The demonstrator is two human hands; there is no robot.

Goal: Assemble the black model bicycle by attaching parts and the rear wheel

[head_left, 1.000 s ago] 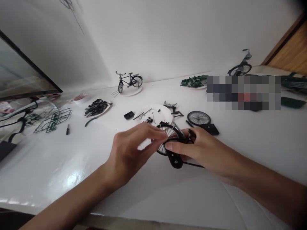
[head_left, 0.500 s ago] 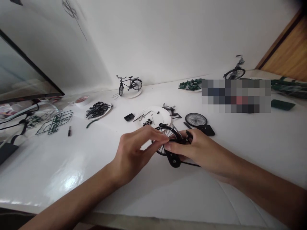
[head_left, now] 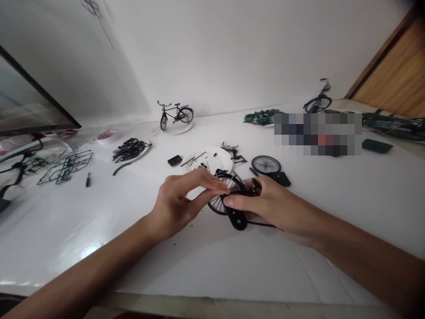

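Observation:
My right hand [head_left: 265,204] grips a partly built black model bicycle [head_left: 232,199], its spoked rear wheel and chain guard showing between my two hands. My left hand [head_left: 181,201] is closed in a pinch, thumb and fingertips meeting at the wheel's rim by the frame. What the pinch holds is too small to make out. Just behind lies a white paper plate [head_left: 221,159] with small screws and rods. A loose spoked wheel [head_left: 265,164] lies to the right of it, beside a flat black part [head_left: 280,178].
A finished model bicycle [head_left: 174,114] stands at the back by the wall, another [head_left: 317,101] at the far right. A plate of black parts [head_left: 131,149], green sprues [head_left: 63,165], a small screwdriver [head_left: 88,179] and a monitor [head_left: 29,104] lie left. Green parts [head_left: 260,117] sit behind.
Both hands have stayed on the model bicycle, drifting slightly left. The left fingers have curled closer to the wheel. The view has shifted a little.

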